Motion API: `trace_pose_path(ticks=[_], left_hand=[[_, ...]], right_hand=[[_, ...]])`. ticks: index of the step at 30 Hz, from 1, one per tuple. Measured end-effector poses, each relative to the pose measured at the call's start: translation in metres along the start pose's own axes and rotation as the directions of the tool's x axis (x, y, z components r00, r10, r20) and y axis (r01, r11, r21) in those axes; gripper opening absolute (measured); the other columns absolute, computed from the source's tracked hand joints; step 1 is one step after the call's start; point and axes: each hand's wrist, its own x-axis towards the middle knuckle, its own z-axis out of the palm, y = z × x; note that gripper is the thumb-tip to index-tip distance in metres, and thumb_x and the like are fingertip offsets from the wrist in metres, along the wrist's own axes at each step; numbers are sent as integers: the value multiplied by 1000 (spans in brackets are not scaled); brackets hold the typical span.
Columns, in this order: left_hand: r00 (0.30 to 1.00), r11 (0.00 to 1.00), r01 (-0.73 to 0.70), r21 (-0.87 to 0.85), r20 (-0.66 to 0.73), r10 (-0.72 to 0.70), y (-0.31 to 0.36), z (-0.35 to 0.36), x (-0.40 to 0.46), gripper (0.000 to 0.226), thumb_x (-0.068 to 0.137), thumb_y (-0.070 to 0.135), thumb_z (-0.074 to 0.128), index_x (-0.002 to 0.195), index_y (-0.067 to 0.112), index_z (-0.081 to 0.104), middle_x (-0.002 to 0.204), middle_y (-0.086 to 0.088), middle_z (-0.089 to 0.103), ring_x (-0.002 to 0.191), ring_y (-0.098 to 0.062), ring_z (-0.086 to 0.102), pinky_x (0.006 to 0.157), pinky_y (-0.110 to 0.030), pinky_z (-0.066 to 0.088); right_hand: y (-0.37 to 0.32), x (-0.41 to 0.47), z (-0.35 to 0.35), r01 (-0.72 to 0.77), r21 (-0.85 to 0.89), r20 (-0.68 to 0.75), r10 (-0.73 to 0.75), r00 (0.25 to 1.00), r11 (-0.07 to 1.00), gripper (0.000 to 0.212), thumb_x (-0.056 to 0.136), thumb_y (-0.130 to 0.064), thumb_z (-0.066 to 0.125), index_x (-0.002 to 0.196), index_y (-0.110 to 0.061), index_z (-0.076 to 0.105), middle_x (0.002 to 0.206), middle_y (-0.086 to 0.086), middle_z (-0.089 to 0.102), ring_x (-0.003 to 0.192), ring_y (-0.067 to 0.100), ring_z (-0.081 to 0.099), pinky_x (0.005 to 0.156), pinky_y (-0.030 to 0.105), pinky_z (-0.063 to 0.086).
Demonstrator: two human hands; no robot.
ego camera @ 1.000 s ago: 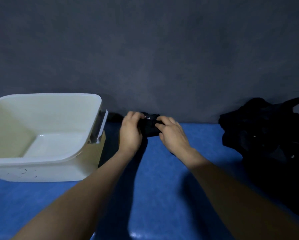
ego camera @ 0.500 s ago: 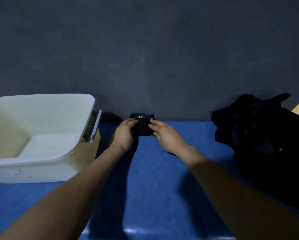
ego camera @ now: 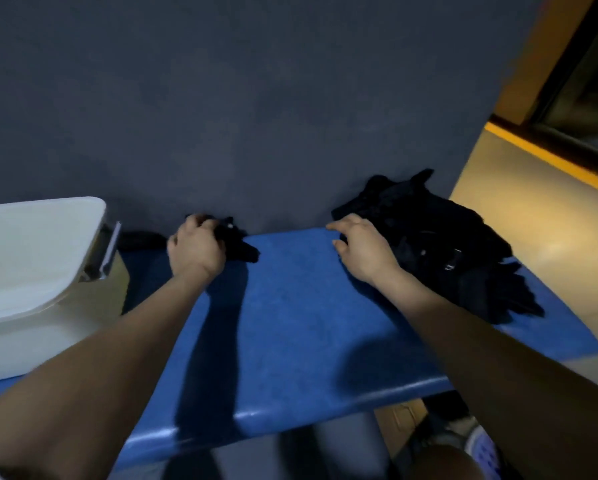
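Along the back edge of the blue table (ego camera: pixel 290 323), head view. 0.5 s ago both hands worked the folded black bundle (ego camera: pixel 240 245); now only my left hand (ego camera: pixel 197 249) has it, fingers curled round it at 11 o'clock, hard against the grey wall (ego camera: pixel 256 116). My right hand (ego camera: pixel 363 247) has let go and swung out to 1 o'clock. Its fingers are loosely bent, tips touching the near edge of the black clothes pile (ego camera: pixel 439 244), and I see no cloth pinched. I read this fold as done and the next piece about to be picked. Both arms are stretched forward, wrists low over the table. White tub (ego camera: pixel 41 237) sits at 9 o'clock.
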Motion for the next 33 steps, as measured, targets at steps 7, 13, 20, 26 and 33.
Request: trace_pose_path(ticks=[7, 13, 20, 26, 33], left_hand=[[999, 1000, 5, 23, 32, -6, -13, 5, -9, 43, 90, 15, 50, 134, 17, 48, 141, -8, 41, 127, -31, 41, 106, -41, 30], [980, 979, -194, -58, -68, 190, -22, 10, 6, 51, 88, 2, 47, 137, 13, 44, 146, -6, 40, 130, -27, 41, 108, -35, 31], [955, 990, -142, -10, 260, 140, -51, 26, 27, 52, 98, 15, 37, 148, 19, 24, 157, -1, 19, 144, -19, 18, 116, -34, 13], [956, 965, -27, -260, 275, 101, -55, 23, 36, 52, 93, 4, 42, 143, 13, 36, 153, -5, 30, 140, -22, 27, 117, -31, 20], [990, 963, -141, -231, -46, 134, -12, -4, 15, 42, 90, 9, 48, 129, 22, 52, 138, 2, 46, 128, -22, 38, 106, -38, 28]], right_hand=[[-24, -9, 22, 67, 7, 95, -67, 993, 998, 40, 97, -12, 45, 136, -14, 48, 139, 6, 45, 131, 25, 38, 108, 32, 33], [-98, 25, 66, 199, 97, 155, -213, 965, 975, 46, 97, -8, 43, 143, -15, 39, 142, 2, 40, 128, 24, 37, 106, 36, 35], [-115, 61, 108, 235, -11, 307, -220, 926, 972, 59, 94, 2, 42, 148, -17, 27, 157, -6, 18, 140, 24, 24, 114, 35, 27], [-110, 70, 112, 230, 24, 345, -224, 911, 973, 63, 92, 8, 42, 148, -19, 28, 158, -11, 12, 142, 20, 23, 114, 31, 28], [-76, 51, 65, 139, 157, 114, -158, 981, 978, 44, 95, 0, 42, 138, -11, 47, 143, 3, 42, 128, 24, 43, 109, 31, 34]])
